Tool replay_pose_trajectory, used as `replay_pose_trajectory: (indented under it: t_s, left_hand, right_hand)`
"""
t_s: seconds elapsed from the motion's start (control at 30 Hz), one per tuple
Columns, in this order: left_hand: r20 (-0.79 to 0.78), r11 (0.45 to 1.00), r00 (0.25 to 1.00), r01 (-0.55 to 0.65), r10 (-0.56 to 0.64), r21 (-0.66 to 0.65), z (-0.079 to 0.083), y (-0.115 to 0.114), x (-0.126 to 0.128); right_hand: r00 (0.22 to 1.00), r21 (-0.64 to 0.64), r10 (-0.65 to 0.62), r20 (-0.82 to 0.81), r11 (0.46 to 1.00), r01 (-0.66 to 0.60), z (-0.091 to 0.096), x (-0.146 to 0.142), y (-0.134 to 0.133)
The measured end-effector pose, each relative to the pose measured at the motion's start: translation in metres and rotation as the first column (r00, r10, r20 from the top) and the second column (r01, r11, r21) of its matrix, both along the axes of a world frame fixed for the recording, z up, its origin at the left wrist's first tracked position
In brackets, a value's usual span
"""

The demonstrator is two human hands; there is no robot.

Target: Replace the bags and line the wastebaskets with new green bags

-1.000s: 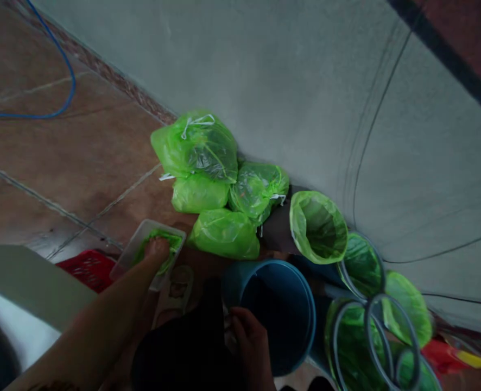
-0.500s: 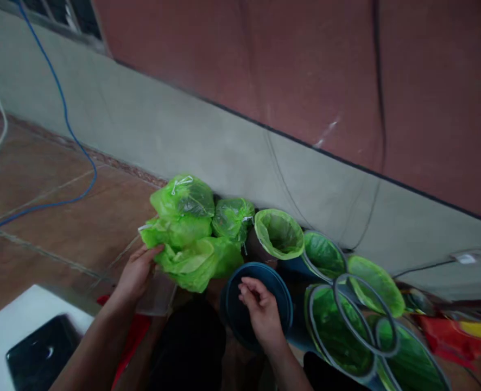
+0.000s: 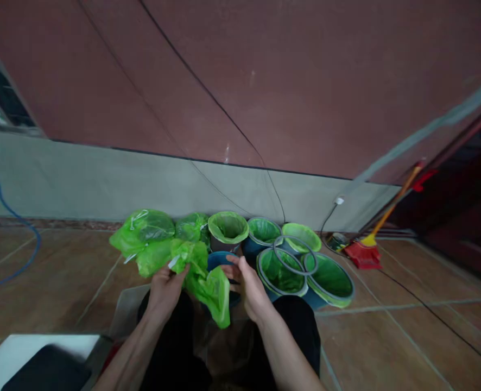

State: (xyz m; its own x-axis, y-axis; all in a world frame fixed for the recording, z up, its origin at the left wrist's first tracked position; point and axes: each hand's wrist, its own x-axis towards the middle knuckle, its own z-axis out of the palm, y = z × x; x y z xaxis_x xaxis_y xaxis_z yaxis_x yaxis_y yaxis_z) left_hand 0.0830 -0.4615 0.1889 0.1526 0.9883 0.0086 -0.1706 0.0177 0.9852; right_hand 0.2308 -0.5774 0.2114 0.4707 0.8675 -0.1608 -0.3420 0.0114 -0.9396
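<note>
My left hand (image 3: 165, 290) is closed on a loose green plastic bag (image 3: 208, 285), which hangs down in front of my lap. My right hand (image 3: 251, 288) reaches to the bag's other side, fingers curled beside it, just over the rim of an unlined blue bucket (image 3: 221, 260). Behind the bag lies a pile of filled, tied green bags (image 3: 146, 236).
Several blue buckets lined with green bags (image 3: 326, 277) stand in a cluster by the wall, with loose grey rings (image 3: 295, 252) on top. A clear tray (image 3: 126, 312) sits by my left knee. A red dustpan and broom (image 3: 365, 252) lean at the right. A blue cable (image 3: 18, 239) crosses the floor at left.
My left hand took a green bag from the tray and lifted it to my lap. The right hand left the blue bucket's rim and came to the bag. The view tilted upward.
</note>
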Motion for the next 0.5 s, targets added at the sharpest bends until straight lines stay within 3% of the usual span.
replay_pose_trajectory:
  t_s: [0.13, 0.2, 0.3, 0.4, 0.5]
  left_hand:
    - [0.004, 0.999, 0.999, 0.05, -0.05, -0.016, 0.004, -0.022, 0.011]
    - [0.008, 0.998, 0.998, 0.068, -0.068, -0.008, 0.005, -0.026, 0.013]
    - [-0.019, 0.999, 0.999, -0.028, 0.028, 0.026, 0.003, -0.022, 0.006]
    - [-0.039, 0.987, 0.987, -0.158, 0.159, 0.029, -0.003, -0.011, -0.007]
    - [-0.153, 0.958, 0.948, -0.267, 0.28, 0.103, -0.009, -0.003, -0.019]
  right_hand:
    - [0.945, -0.012, 0.033, 0.324, 0.999, -0.031, -0.011, -0.003, -0.025]
    - [0.918, -0.013, -0.012, 0.396, 1.0, 0.019, -0.021, 0.001, -0.032]
    - [0.875, 0.052, -0.229, 0.426, 0.972, 0.229, -0.033, 0.022, -0.048]
    - [0.788, 0.114, -0.436, 0.435, 0.895, 0.432, -0.033, 0.049, -0.072]
    - [0.696, 0.169, -0.567, 0.44, 0.814, 0.556, -0.03, 0.07, -0.093]
